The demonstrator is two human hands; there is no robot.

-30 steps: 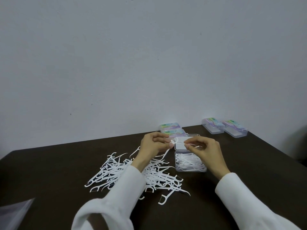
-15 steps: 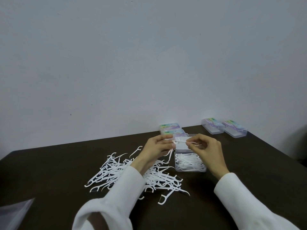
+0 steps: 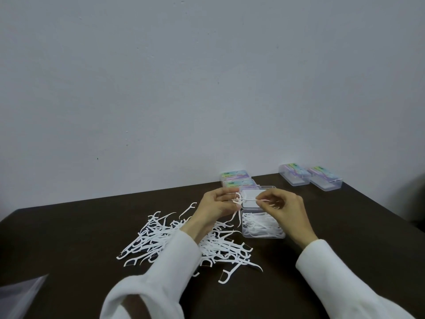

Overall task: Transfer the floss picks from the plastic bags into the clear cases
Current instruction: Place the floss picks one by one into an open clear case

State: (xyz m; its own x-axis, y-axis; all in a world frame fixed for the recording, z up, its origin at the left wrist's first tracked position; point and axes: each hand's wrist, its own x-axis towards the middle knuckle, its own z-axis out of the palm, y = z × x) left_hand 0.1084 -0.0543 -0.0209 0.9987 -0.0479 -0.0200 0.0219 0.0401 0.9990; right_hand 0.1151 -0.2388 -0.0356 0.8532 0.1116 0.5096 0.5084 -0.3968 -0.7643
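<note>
- Here, a thin white plastic floss pick [image 3: 249, 200] lies level in the air between my two hands, above the far end of the open clear plastic case [image 3: 263, 236].
- My left hand [image 3: 215, 208] pinches the pick's left end with curled fingers, along with what look like a few more picks; one of them hangs down from that grip beside the case.
- My right hand [image 3: 286, 210] pinches the pick's right end between thumb and forefinger, the other fingers curled loosely above the case.
- The open case sits on the dark brown table [image 3: 69, 238] just below my right hand, already holding a layer of white picks; its clear lid [image 3: 253, 196] is swung back behind it, under the pick I am holding.
- A loose heap of white floss picks [image 3: 156, 236] is spread on the table to the left of the case, partly under my left white sleeve [image 3: 161, 272], with one stray pick [image 3: 226, 276] lying apart at the near edge.
- Two closed clear cases with pastel labels [image 3: 236, 180] are stacked just behind the open lid, near the wall.
- Two more closed labelled cases [image 3: 310, 178] lie side by side at the far right of the table, well apart from my hands.
- The corner of a clear plastic bag [image 3: 18, 295] lies flat at the near left edge of the table.
- My right white sleeve [image 3: 333, 272] covers that forearm, and a pale grey wall [image 3: 207, 77] rises behind the table.
</note>
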